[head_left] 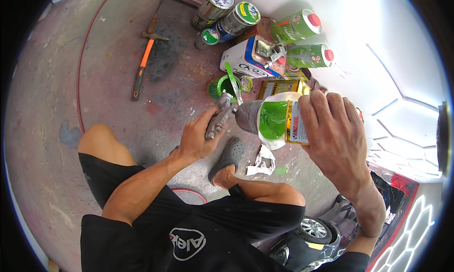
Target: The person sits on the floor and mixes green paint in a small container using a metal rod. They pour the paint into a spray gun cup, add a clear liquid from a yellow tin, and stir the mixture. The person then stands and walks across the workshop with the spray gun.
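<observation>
My left hand (198,132) is closed around the body of a metal spray gun (219,118). Its grey cup (247,117) extends to the right, and a wide white rim (275,143) surrounds bright green paint (273,120) at the mouth. I cannot tell whether that rim is part of the cup or a paper strainer. From above, my right hand (336,123) grips a yellow tin (296,123) with a pale label, tilted over the paint. Just beyond the gun stands a green paint pot (213,89) with a stirring stick (232,80) in it.
Several paint cans (215,7), green tins with red caps (295,26) and a white canister (243,59) line the wall. A second spray gun (275,54) lies on the canister. A hammer (144,64), a red hose (80,73) and crumpled paper (261,161) are on the floor.
</observation>
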`<act>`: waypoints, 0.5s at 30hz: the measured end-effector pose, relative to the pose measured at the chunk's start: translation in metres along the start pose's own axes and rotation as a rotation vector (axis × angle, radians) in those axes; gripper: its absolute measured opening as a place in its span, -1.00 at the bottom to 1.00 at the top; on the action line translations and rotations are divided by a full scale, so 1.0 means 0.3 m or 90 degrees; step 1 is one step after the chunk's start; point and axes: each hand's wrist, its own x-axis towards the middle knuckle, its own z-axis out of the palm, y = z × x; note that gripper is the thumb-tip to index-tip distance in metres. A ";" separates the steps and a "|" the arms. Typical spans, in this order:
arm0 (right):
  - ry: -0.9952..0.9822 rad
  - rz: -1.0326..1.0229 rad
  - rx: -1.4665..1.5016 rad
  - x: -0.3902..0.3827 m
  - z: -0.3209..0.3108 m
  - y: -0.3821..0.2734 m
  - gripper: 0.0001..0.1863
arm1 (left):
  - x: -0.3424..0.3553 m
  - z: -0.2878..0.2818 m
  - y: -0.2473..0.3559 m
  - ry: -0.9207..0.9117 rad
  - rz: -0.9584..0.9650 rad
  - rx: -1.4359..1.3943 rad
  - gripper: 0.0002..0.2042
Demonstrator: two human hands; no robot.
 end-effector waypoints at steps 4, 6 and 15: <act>-0.002 0.004 -0.009 -0.002 -0.005 0.000 -0.54 | -0.001 -0.003 0.005 0.002 0.012 0.006 -0.48; -0.001 0.005 -0.008 -0.004 -0.009 0.003 -0.54 | 0.000 -0.001 0.003 0.004 0.018 0.005 -0.47; -0.001 0.007 -0.016 -0.010 -0.001 0.004 -0.55 | -0.004 0.003 -0.003 -0.007 -0.004 0.004 -0.47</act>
